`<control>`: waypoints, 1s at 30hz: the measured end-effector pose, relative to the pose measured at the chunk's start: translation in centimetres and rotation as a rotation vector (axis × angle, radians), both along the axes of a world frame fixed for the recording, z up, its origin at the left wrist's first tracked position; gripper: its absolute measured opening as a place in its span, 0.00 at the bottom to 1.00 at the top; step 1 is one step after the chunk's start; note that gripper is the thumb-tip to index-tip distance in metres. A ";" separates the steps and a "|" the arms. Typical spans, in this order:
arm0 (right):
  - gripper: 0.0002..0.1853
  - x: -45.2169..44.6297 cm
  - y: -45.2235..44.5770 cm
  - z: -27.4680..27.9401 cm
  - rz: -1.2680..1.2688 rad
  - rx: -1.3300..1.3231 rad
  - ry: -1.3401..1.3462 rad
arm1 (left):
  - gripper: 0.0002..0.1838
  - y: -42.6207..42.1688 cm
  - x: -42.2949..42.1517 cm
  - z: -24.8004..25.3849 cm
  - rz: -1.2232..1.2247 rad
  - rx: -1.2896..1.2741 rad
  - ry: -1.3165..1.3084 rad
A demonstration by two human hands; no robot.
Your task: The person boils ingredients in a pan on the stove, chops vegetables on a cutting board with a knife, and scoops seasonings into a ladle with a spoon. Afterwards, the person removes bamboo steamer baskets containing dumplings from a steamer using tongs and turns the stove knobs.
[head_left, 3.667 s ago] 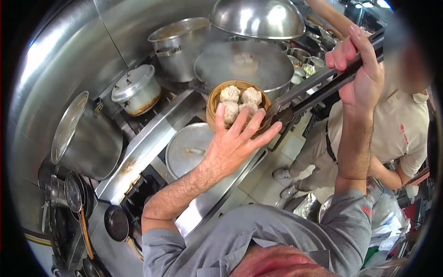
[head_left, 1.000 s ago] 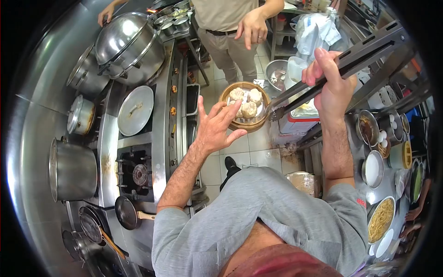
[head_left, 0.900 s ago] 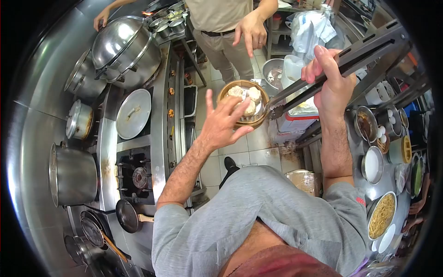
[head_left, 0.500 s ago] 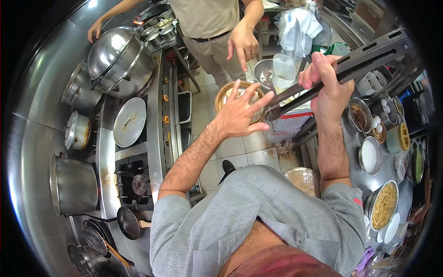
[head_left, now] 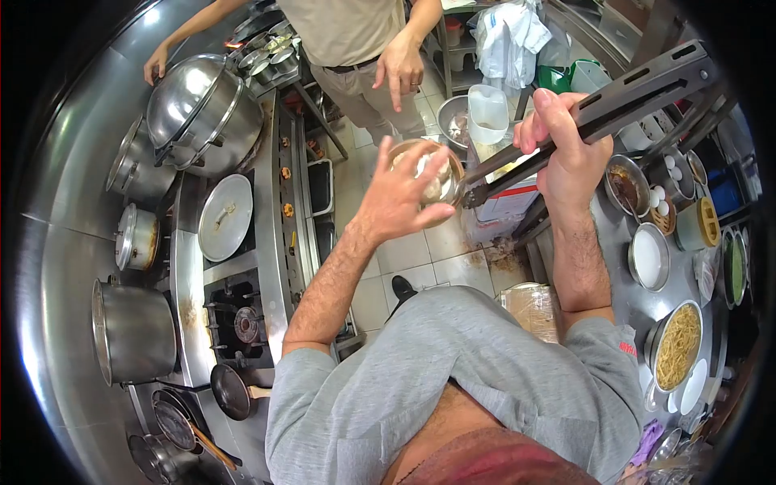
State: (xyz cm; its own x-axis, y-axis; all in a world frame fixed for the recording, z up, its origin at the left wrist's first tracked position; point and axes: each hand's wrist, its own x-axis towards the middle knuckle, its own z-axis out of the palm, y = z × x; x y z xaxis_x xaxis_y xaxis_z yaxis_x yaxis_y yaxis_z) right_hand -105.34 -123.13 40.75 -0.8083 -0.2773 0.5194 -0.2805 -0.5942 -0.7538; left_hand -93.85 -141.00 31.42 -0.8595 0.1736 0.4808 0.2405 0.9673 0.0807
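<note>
One right hand (head_left: 568, 158) was wrapped around dark tongs (head_left: 647, 90), tips at rim of bamboo steamer (head_left: 458, 168); left hand (head_left: 394, 200), spread wide, was over dumplings (head_left: 432, 193), contact unclear.

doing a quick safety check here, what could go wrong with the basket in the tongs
The tongs in the right hand meet the bamboo basket at one edge, so it could tip or slip, perhaps spilling dumplings onto the floor.

The other person's hand is near the basket's far side; a sudden move might cause a bump.
</note>
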 end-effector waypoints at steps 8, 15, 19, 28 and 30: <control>0.09 1.3 1.3 -0.1 -0.166 0.056 0.050 | 0.40 -1.5 0.4 -0.3 0.186 -0.034 0.040; 0.10 4.8 2.5 0.5 -0.317 0.010 0.010 | 0.45 -1.3 0.3 -1.1 0.046 -0.041 -0.081; 0.10 6.6 2.8 0.1 -0.402 0.020 -0.004 | 0.46 -1.2 0.8 -1.8 -0.023 -0.027 -0.075; 0.09 10.6 6.2 -0.5 -0.563 0.000 0.007 | 0.29 2.7 3.3 -4.1 -0.263 -0.015 0.043; 0.09 11.6 7.4 -0.6 -0.609 -0.003 -0.005 | 0.27 3.9 3.1 -4.5 -0.322 0.004 0.037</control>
